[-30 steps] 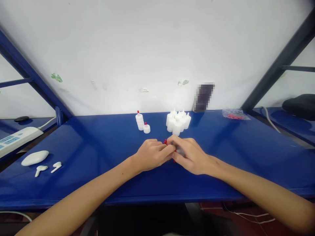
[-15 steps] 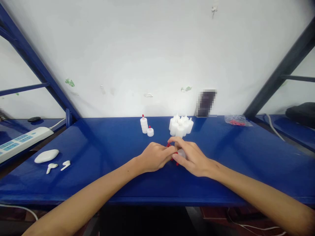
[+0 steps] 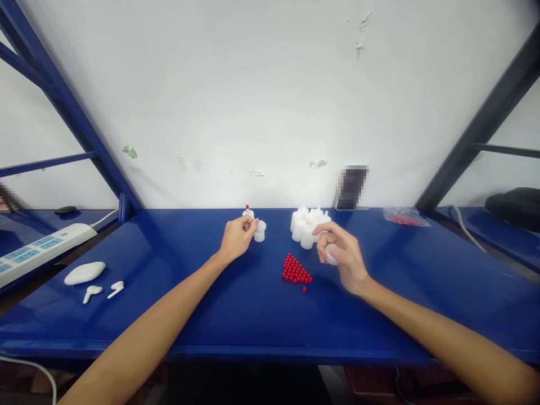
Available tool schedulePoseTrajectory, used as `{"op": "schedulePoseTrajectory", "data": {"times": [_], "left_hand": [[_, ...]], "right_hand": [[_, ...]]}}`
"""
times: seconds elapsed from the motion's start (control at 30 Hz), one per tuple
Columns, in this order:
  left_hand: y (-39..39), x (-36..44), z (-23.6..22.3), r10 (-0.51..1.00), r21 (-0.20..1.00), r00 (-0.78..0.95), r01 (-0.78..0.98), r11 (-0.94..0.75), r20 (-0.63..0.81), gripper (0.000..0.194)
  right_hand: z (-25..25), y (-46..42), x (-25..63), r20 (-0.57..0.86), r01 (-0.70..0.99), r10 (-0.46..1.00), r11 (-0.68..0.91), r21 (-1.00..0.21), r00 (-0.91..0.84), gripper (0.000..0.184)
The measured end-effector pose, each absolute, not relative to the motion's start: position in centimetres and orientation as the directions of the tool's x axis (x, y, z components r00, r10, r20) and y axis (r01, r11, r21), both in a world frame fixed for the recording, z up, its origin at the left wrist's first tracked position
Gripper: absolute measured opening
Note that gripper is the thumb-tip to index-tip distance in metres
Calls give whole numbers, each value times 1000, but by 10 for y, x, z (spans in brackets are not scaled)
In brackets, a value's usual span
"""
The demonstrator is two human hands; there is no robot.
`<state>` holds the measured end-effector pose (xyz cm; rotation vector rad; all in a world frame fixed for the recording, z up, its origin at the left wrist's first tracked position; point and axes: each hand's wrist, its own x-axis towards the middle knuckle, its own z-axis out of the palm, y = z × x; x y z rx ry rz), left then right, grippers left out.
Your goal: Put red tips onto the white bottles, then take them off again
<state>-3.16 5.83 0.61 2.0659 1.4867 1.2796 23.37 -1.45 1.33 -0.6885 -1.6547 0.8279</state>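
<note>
My left hand is out at the back of the blue table, fingers pinched against a small white bottle with a red tip; a second small white bottle stands right beside it. My right hand hovers to the right, curled around a small white bottle. Between the hands lies a tight triangular patch of small red caps, with one loose cap just below it. A cluster of several uncapped white bottles stands behind my right hand.
A white earbud case and two earbuds lie at the left. A white power strip sits on the neighbouring bench. A clear bag of red caps lies at the back right. Blue frame struts rise on both sides.
The hands were together over the red caps; now they have parted. The left went back to the capped bottles, the right lifted away with a white bottle, uncovering the pile of caps.
</note>
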Motion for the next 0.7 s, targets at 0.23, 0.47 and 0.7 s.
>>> {"op": "schedulePoseTrajectory", "data": {"times": [0.23,0.47,0.7], "left_hand": [[62,-26,2,847,606,61,672,-426,528,39],[64,-26,5,849,546,82,732,-407,522,34],[33,-2,13,704,570,234,445,-691,670,25]], "right_hand": [[12,-14,230,458,102,829,511,-853,-321,18],[17,-17,226,450,386,824,562,-732,-345,12],[18,-16,224,393,440,830,547,-712,-396,27]]}}
